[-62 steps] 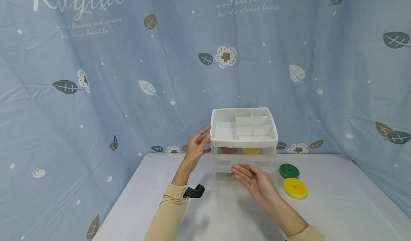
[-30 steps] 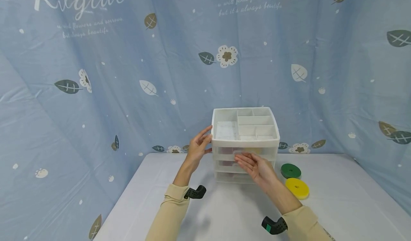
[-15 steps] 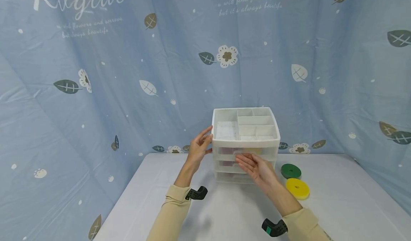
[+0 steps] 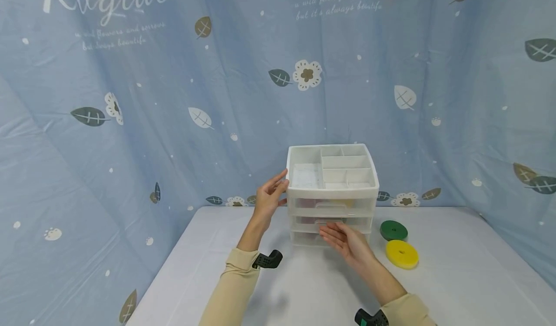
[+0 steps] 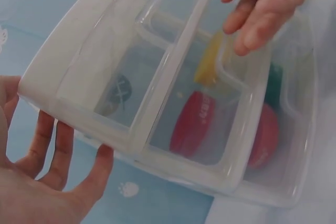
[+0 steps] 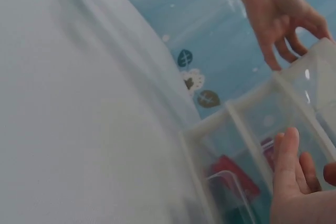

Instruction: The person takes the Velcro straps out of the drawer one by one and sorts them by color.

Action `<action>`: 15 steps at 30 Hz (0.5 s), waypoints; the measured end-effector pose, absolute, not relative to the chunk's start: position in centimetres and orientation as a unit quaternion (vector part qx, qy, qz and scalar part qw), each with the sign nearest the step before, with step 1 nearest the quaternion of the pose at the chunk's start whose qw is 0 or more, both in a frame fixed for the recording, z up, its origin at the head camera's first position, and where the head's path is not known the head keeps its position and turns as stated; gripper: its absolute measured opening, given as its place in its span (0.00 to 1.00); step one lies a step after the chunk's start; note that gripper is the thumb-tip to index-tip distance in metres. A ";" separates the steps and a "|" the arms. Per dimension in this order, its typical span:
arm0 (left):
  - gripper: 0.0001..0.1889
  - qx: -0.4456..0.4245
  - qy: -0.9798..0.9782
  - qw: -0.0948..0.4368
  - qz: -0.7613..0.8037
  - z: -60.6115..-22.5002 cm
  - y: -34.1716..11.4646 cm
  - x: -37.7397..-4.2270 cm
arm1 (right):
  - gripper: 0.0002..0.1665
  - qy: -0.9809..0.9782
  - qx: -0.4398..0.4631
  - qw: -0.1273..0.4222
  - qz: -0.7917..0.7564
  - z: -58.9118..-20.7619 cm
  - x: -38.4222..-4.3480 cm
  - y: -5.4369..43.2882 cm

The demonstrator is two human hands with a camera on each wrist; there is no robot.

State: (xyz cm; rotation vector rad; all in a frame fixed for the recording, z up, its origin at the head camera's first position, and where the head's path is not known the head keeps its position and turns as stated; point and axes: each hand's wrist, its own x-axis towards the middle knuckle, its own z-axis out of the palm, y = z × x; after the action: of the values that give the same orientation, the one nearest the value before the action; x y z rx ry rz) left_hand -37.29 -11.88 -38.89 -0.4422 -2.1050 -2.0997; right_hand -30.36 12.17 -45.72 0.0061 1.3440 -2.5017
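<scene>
Drawer unit [image 4: 333, 192] is being touched on its left side, far on the table [image 4: 460, 273], by the spread-fingered left grip [image 4: 268, 201]; the right grip [image 4: 350, 244], unclenched, is being held near its front.

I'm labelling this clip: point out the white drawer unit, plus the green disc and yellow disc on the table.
White drawer unit [image 4: 333, 193], head view: front of its top rim.
Green disc [image 4: 393, 234], head view: upper face, near the centre hole.
Yellow disc [image 4: 401, 258], head view: upper face, near the centre hole.
</scene>
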 end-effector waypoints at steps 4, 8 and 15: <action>0.22 -0.135 -0.694 0.069 -0.704 -38.7 -11.6 -37.1 | 0.27 0.481 0.016 0.140 -0.865 -46.6 -30.5 12.1; 0.23 -0.126 -0.690 0.069 -0.709 -38.5 -11.5 -37.0 | 0.28 0.486 0.026 0.138 -0.863 -47.1 -30.5 11.9; 0.22 -0.097 -0.696 0.065 -0.709 -38.1 -11.4 -37.2 | 0.26 0.460 0.034 0.121 -0.879 -47.4 -30.6 11.7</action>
State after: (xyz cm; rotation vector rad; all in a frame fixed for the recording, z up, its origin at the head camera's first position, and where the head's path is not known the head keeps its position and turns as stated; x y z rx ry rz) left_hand -37.21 -11.40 -38.10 -0.2924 -2.0991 -2.1381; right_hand -30.63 11.74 -47.42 0.0991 1.3420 -2.5672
